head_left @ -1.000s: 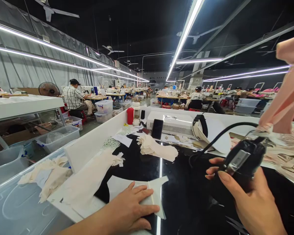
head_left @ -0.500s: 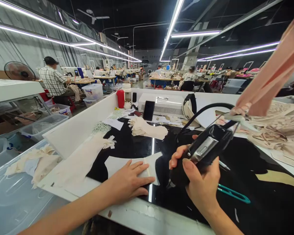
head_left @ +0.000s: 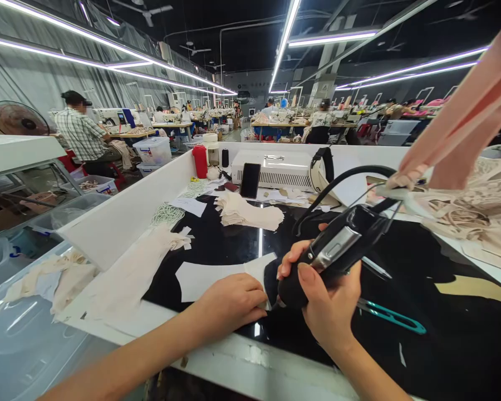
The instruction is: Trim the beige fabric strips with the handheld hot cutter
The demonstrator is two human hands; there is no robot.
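My left hand: at 6 o'clock in the view, palm down, fingers pressed together and laid flat on a white cut piece, fingertips at its right edge.
My right hand: at 5 o'clock, wrapped tight around a black corded hand tool, thumb along its upper side.
Tool: tilted, its upper end towards 1 o'clock and its lower end down by my left fingertips; I cannot tell whether the tip touches the piece.
Cord: black, arching from the tool's upper end towards 11 o'clock.
White cut piece: flat on the glossy black tabletop, at the near edge, at 7 o'clock from the tool.
Thread snips: teal, lying on the tabletop at 3 o'clock from my right hand, just beside it.
Cream fabric stack: at 12 o'clock from my left hand, well apart.
Phone: dark, leaning upright on a white machine casing at 12 o'clock.
Red bottle: at 11 o'clock, by the white side wall.
Pink fabric strips: hanging at 2 o'clock, over a heap of beige straps.
Another person: checked shirt, seated far off at 10 o'clock.
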